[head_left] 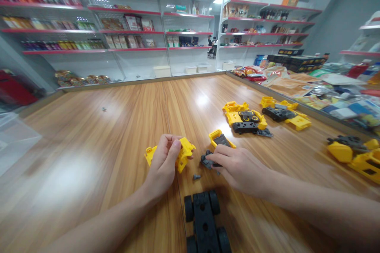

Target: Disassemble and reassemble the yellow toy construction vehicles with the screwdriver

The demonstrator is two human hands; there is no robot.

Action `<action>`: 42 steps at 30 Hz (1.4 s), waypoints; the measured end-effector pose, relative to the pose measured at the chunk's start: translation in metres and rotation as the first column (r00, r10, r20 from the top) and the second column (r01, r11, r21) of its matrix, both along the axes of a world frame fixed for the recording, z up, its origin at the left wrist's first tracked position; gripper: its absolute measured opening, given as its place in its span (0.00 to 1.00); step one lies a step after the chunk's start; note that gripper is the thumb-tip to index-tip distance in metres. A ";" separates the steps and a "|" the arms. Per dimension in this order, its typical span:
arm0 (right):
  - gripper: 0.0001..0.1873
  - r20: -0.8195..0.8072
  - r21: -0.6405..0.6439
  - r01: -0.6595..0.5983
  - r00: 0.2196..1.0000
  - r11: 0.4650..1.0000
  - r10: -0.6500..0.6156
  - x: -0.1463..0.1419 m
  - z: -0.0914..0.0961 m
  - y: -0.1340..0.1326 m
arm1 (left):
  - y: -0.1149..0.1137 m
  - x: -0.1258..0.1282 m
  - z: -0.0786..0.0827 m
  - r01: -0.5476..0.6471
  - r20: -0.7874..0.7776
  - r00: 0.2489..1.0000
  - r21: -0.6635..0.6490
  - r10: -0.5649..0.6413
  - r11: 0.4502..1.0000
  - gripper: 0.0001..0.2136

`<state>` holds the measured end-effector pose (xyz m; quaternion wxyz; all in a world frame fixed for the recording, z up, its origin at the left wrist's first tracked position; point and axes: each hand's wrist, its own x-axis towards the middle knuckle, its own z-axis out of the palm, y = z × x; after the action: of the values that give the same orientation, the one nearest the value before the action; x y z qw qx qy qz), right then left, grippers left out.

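Observation:
My left hand (166, 158) is closed around a yellow plastic toy-truck body part (185, 152), held just above the table. To its right, the fingers of my right hand (234, 164) are bent down onto a dark grey plastic toy part (206, 159); the hand covers some of it. Just behind that hand lies a yellow dump bed (221, 139) with a grey inside. A small grey screw-like piece (196, 176) rests on the wood between my hands. Nearest to me is a black wheeled chassis (204, 221), cut off by the lower edge of the view.
Yellow and black toy vehicle parts lie in groups on the right: one group (245, 118), a second (285, 112) and a third (356, 154). Tiny pieces (103, 109) sit far left. A clear plastic bin (18, 142) stands at the left edge. Packaged goods (326, 83) lie beyond the table's right rim.

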<state>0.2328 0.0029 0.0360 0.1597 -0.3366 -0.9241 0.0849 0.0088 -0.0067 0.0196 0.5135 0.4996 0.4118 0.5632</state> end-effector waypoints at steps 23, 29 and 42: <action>0.13 -0.230 -0.066 0.159 0.958 0.985 -0.170 -0.005 -0.006 0.005 | -0.003 -0.001 -0.001 0.088 -0.043 0.995 0.067 -0.085 0.994 0.09; 0.04 -0.357 0.045 0.168 0.923 0.985 -0.141 -0.003 0.003 0.005 | -0.004 -0.001 -0.001 0.089 -0.062 0.995 0.112 -0.083 0.990 0.07; 0.09 -0.462 0.154 -0.158 0.861 0.975 0.213 -0.005 0.015 -0.010 | -0.006 0.001 0.006 0.446 0.301 0.865 -0.093 -0.402 0.890 0.11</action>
<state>0.2277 -0.0067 0.0513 0.3910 -0.2055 -0.8879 0.1286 0.0097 -0.0130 0.0253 0.7149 0.4528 0.2603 0.4650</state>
